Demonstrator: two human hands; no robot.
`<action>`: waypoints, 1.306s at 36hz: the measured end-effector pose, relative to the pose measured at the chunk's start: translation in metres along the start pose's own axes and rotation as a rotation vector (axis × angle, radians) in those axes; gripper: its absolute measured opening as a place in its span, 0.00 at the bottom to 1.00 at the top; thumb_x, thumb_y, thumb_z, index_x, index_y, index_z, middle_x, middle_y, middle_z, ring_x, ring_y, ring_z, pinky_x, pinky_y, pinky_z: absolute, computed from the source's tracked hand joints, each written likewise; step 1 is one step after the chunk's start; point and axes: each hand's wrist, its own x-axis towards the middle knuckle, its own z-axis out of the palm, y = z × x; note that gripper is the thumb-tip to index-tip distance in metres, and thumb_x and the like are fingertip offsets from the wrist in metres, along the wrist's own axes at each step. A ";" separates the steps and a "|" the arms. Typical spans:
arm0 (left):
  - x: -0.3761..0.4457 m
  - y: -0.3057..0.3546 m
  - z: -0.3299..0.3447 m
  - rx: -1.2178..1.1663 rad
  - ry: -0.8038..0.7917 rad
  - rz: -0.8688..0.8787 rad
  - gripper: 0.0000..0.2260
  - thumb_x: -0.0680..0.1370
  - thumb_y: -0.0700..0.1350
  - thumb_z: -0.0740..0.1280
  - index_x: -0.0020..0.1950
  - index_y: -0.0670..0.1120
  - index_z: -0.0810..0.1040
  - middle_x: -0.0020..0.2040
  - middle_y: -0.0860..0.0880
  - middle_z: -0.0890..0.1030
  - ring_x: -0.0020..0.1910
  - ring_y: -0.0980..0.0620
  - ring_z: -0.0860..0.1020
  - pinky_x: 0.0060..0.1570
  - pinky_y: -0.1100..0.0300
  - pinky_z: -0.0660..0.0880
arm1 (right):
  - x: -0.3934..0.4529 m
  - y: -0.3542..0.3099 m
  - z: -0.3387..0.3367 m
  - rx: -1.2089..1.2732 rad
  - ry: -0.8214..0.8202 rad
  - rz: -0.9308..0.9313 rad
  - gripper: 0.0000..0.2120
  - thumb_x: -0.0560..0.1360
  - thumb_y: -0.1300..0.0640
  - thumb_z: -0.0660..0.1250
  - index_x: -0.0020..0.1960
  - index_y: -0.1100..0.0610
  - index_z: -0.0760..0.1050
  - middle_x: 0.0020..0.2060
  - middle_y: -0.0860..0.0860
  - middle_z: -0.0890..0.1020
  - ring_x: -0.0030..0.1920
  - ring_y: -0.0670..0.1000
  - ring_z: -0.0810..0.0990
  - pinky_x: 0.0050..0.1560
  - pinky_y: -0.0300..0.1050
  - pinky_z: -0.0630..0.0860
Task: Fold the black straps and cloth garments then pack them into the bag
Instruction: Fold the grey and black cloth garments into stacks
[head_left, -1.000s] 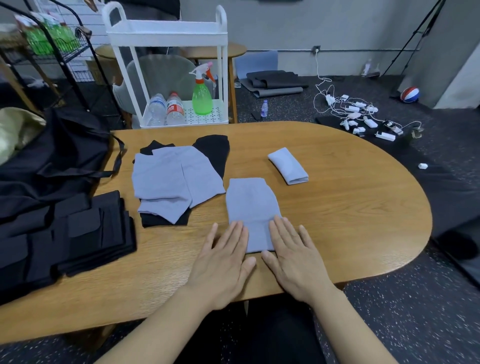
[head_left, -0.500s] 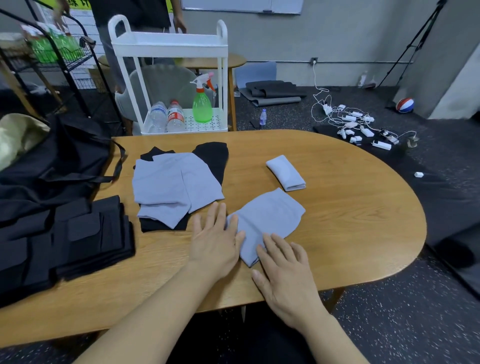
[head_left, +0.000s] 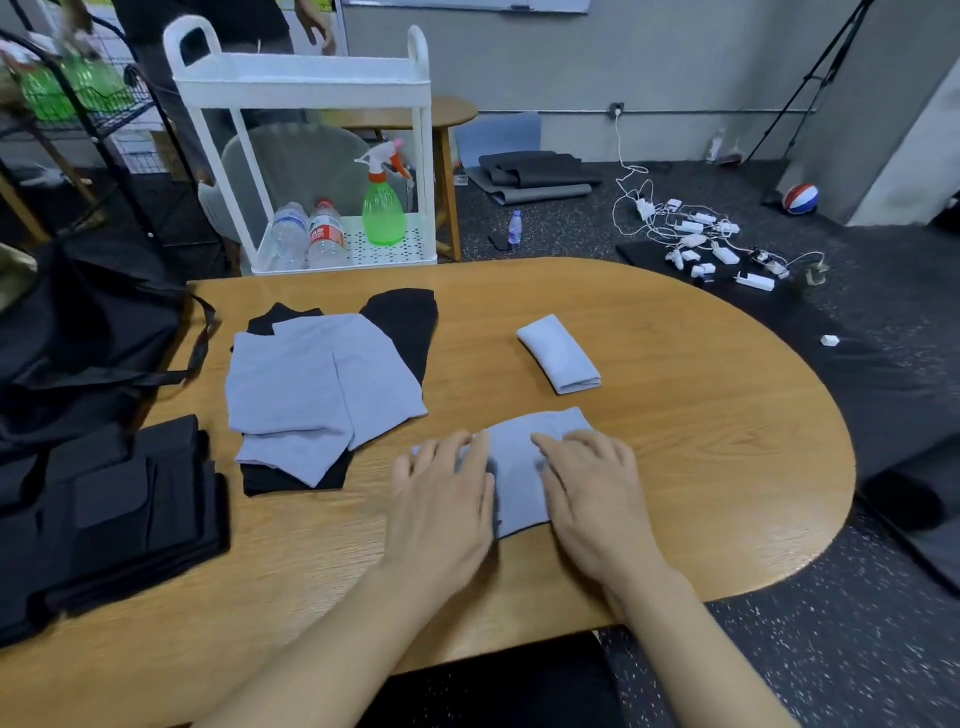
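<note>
A small grey cloth (head_left: 519, 467) lies crosswise near the front edge of the wooden table (head_left: 717, 415). My left hand (head_left: 441, 499) grips its left end with bent fingers. My right hand (head_left: 592, 488) holds its right part, fingers curled onto the fabric. A folded grey cloth (head_left: 561, 356) sits farther back. To the left, several loose grey cloths (head_left: 311, 389) are spread over a black garment (head_left: 410, 327). Folded black straps (head_left: 114, 509) are stacked at the table's left end, with the black bag (head_left: 78, 332) slumped behind them.
A white cart (head_left: 311, 83) holding a green spray bottle (head_left: 383, 213) and two water bottles stands behind the table, with a person behind it. Chargers and cables (head_left: 701, 244) lie on the dark floor at right, and a black wire rack (head_left: 78, 104) stands far left.
The grey cloth was turned from lengthwise to crosswise and now looks shorter. Both hands went from lying flat at its near end to curling over its two ends.
</note>
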 end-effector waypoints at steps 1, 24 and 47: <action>-0.001 0.008 0.001 -0.019 0.014 0.000 0.20 0.78 0.51 0.51 0.62 0.49 0.78 0.56 0.51 0.80 0.51 0.48 0.77 0.46 0.52 0.64 | 0.006 0.006 0.003 -0.037 0.006 -0.012 0.16 0.77 0.54 0.56 0.57 0.55 0.80 0.44 0.48 0.82 0.53 0.55 0.76 0.53 0.49 0.64; 0.032 -0.011 0.032 0.100 -0.123 0.372 0.16 0.77 0.54 0.53 0.53 0.51 0.78 0.50 0.54 0.78 0.49 0.51 0.78 0.63 0.47 0.57 | -0.015 0.023 0.009 -0.340 -0.035 0.115 0.16 0.76 0.48 0.53 0.48 0.51 0.79 0.40 0.51 0.74 0.42 0.56 0.74 0.50 0.54 0.62; 0.006 -0.015 0.006 -0.177 -0.205 0.242 0.26 0.80 0.57 0.43 0.70 0.54 0.71 0.71 0.54 0.71 0.69 0.55 0.69 0.59 0.60 0.53 | -0.024 -0.002 -0.014 -0.236 0.083 0.062 0.18 0.78 0.48 0.54 0.49 0.52 0.82 0.39 0.49 0.81 0.44 0.56 0.76 0.45 0.49 0.59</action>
